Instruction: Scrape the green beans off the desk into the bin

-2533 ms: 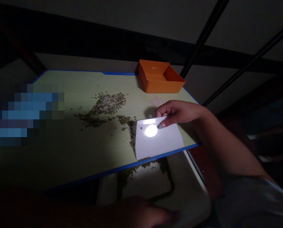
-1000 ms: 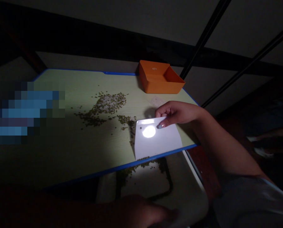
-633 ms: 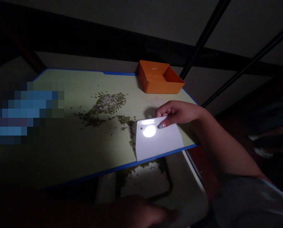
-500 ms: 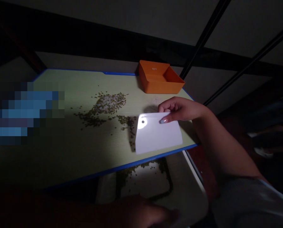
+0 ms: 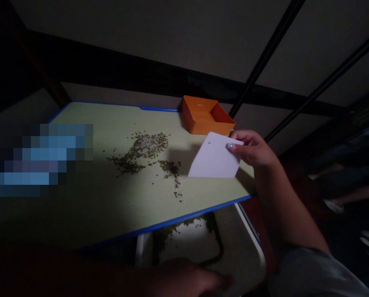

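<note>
Dim light fills the head view, with a grey wall across the top of the frame, a dark rail running along it and two black bars slanting down from the upper right. Below that, a pale green table (image 5: pixel 94 206) with a blue edge spans the middle of the frame, lit brightest near its centre. Small green-brown beans (image 5: pixel 143 150) lie scattered on it, thickest just left of centre, with a thinner trail (image 5: pixel 173 177) running down toward the near edge. At the table's far right corner, right of centre in the upper half, sits an orange tray (image 5: pixel 206 116), open side up. The right hand (image 5: pixel 254 148), right of centre, pinches a white scraper (image 5: pixel 214 156) by its right edge, thumb on the upper face and fingers behind; the card is lifted clear of the table and tilted, its lower edge hanging above the surface, well to the right of the bean trail and just below the orange tray in the frame. Its shadow falls on the table to its left. The forearm runs down to the lower right, ending in a pale sleeve. Under the table's near edge, at lower centre, a white bin (image 5: pixel 252 255) holds a dark-rimmed inner tray with more beans (image 5: pixel 187 231) in it. The left hand (image 5: pixel 187 280) lies in deep shadow at the bottom centre, at the bin's near rim; whether it grips the rim cannot be told. A blurred blue patch covers the left of the frame.
</note>
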A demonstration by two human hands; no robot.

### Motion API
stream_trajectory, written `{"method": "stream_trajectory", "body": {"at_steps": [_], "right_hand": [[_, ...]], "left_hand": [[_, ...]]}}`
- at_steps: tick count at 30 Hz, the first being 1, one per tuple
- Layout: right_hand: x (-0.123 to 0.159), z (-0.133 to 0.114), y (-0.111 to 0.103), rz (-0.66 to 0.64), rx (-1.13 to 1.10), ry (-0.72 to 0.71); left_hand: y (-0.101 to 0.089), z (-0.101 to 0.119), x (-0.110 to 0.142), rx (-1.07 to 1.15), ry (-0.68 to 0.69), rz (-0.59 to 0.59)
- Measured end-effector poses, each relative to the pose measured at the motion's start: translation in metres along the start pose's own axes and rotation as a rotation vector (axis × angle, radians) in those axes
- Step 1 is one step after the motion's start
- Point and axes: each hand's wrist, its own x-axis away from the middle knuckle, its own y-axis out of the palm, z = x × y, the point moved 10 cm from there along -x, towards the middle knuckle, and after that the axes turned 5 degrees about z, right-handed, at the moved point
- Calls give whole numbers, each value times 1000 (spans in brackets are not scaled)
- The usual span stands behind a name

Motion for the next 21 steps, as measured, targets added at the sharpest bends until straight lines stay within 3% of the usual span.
{"method": "stream_trajectory", "body": {"at_steps": [3, 5, 10, 14, 21], "right_hand": [[39, -25, 0, 147, 223, -84], [73, -45, 8, 227, 447, -152], [137, -88, 54, 214, 840, -378], [159, -96, 89, 90, 990, -532], [171, -78, 95, 91, 978, -474]], "left_hand": [[13, -20, -12, -123, -66, -112], [17, -25, -21, -153, -62, -126], [16, -14, -18, -89, -40, -82], [15, -6, -7, -26, -35, -71], [18, -11, -16, -24, 60, -43]]}}
